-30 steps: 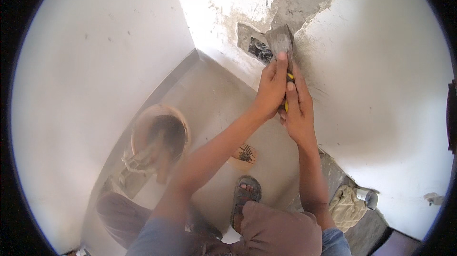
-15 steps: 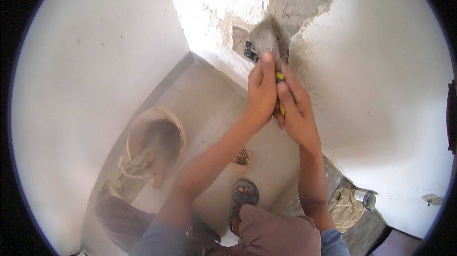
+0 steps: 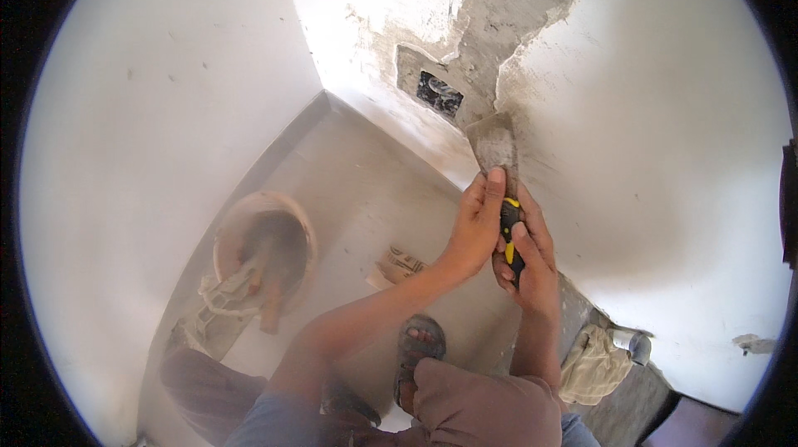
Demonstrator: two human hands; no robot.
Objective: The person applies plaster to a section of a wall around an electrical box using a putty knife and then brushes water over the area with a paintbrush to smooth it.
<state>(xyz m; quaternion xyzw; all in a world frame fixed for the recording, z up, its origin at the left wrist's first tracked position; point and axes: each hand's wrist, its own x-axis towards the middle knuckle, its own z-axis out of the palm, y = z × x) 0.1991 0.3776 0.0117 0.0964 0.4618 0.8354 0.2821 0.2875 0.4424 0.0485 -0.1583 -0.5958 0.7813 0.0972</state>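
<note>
A putty knife [image 3: 492, 143] with a broad dusty metal blade and a black-and-yellow handle lies against the wall near the wall's foot. My right hand [image 3: 532, 256] is wrapped round its handle. My left hand [image 3: 480, 218] is closed on the blade's lower part, thumb laid flat along the metal. The blade's edge is just below and right of a recessed electrical box [image 3: 439, 93], dark inside with something pale in it. Grey patched plaster [image 3: 499, 27] with ragged edges runs up the white wall above.
A round bucket [image 3: 309, 239] with a dark interior stands on the left, a cloth [image 3: 208, 322] and wooden handle beside it. A floor drain cover [image 3: 403, 262] lies near my sandalled foot [image 3: 420, 339]. At the right are a bunched cloth [image 3: 597, 364] and a grey pipe end [image 3: 639, 348].
Both hands have drawn the putty knife down the wall towards me, away from the patch beside the box. The box now shows fully, and the blade is no longer blurred.
</note>
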